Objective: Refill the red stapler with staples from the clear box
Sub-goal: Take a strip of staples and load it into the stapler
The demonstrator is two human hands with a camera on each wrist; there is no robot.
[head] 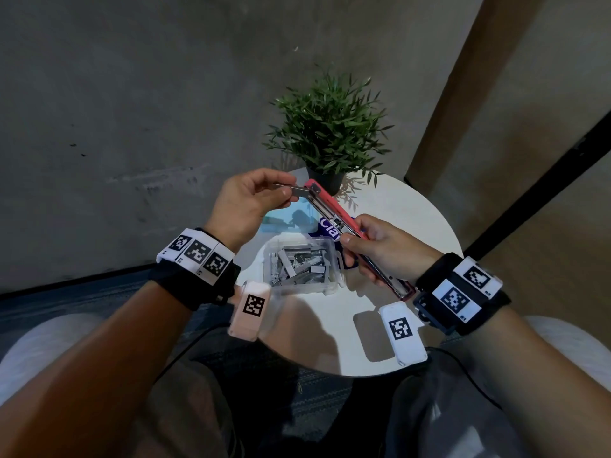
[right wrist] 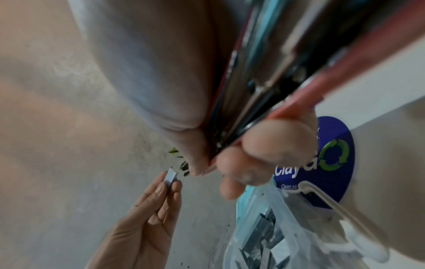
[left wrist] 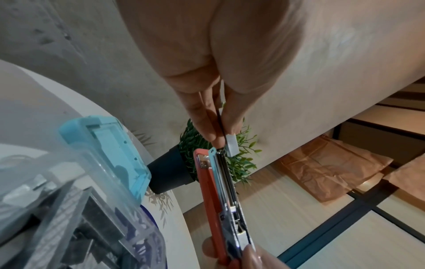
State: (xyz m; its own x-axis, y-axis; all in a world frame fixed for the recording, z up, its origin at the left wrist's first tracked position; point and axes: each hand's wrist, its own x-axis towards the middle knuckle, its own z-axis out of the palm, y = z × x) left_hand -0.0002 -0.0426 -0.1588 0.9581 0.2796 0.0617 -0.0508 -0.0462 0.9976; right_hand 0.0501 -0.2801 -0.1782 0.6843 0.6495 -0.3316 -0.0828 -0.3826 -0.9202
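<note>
**Mia:** What is the left hand (head: 244, 203) doing?

**Ben:** Its fingers (left wrist: 207, 116) pinch a little strip of staples (left wrist: 231, 147). The strip is at the far tip of the red stapler (head: 334, 209), up in the air over the table (head: 413, 209).

**Mia:** Will the strip break?

**Ben:** I think so. It looks thin and light, and it may snap or slip. Best to hold it by its flat sides, gently.

**Mia:** Where is the clear box (head: 299, 264)?

**Ben:** On the table, under both hands, open and full of staples. Its blue lid (left wrist: 115, 151) lies just behind it.

**Mia:** And the right hand (head: 383, 251)?

**Ben:** Its fingers wrap the near half of the open stapler. That part looks hard and stiff, so a firm hold seems fine.
</note>
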